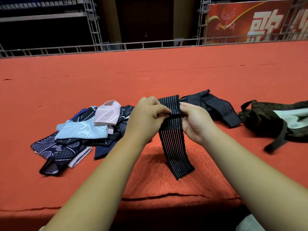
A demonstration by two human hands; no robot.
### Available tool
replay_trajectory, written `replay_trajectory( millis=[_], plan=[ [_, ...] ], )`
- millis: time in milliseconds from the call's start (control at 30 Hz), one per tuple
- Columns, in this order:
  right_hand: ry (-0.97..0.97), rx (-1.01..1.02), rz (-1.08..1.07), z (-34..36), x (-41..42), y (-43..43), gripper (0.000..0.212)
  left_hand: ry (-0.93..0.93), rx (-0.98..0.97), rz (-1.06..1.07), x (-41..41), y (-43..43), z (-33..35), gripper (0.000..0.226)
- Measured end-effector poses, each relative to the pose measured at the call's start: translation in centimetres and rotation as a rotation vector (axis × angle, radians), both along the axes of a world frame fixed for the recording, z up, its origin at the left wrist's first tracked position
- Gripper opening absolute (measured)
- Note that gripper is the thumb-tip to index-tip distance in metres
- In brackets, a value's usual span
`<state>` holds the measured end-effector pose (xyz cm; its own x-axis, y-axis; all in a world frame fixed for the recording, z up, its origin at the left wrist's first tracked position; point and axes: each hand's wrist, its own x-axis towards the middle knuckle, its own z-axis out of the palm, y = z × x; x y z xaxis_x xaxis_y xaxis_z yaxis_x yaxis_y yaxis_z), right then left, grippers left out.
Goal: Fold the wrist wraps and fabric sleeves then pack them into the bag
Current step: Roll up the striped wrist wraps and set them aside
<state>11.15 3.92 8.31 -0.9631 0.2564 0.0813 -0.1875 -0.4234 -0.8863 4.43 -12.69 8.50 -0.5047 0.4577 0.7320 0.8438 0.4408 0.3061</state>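
- A black striped wrist wrap [173, 144] is hanging at mid-scene, its near end touching the red carpet [166, 67].
- The left hand [148, 117] and right hand [195, 120] are pinching its folded top with curled fingers.
- Fabric sleeves [80, 130] are lying to the left, the bag [266, 120] to the right.

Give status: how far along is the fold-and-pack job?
Early. Done: nothing visibly folded or packed; what the bag holds can't be told. In hand: left hand and right hand pinch one striped wrist wrap at its top fold, its tail hanging toward the red carpet. Left: other wraps lie loose behind the right hand, fabric sleeves sit in a jumbled pile at left.
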Motion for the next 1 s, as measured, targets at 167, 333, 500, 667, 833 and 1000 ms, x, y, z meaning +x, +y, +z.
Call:
replay_trajectory(
  millis=[167, 333, 500, 667, 833, 1000],
  plan=[
    [0.008, 0.026, 0.057, -0.6, 0.6, 0.2, 0.034, -0.01, -0.018, -0.032, -0.2, -0.1, -0.8, 0.015],
    [0.045, 0.209, 0.03, -1.1, 0.7, 1.2, 0.03, -0.367, 0.261, 0.039, -0.2, -0.4, -0.9, 0.023],
    [0.054, 0.362, -0.068, -1.3, 0.4, 2.3, 0.028, -0.99, 0.265, -0.128, -0.3, 0.1, -0.8, 0.024],
    [-0.033, 0.515, -0.128, -1.4, 1.0, 2.9, 0.02, -1.058, 0.363, -0.221, 0.2, 1.4, -0.4, 0.015],
    [-0.105, 0.681, -0.173, -2.6, 1.7, 3.4, 0.016, -1.041, 0.456, -0.24, 0.6, 1.8, -0.1, 0.018],
    [-0.092, 0.421, -0.134, -2.4, 1.7, 3.3, 0.024, -0.987, 0.505, -0.27, 0.9, 1.8, -0.1, 0.013]
  ],
)
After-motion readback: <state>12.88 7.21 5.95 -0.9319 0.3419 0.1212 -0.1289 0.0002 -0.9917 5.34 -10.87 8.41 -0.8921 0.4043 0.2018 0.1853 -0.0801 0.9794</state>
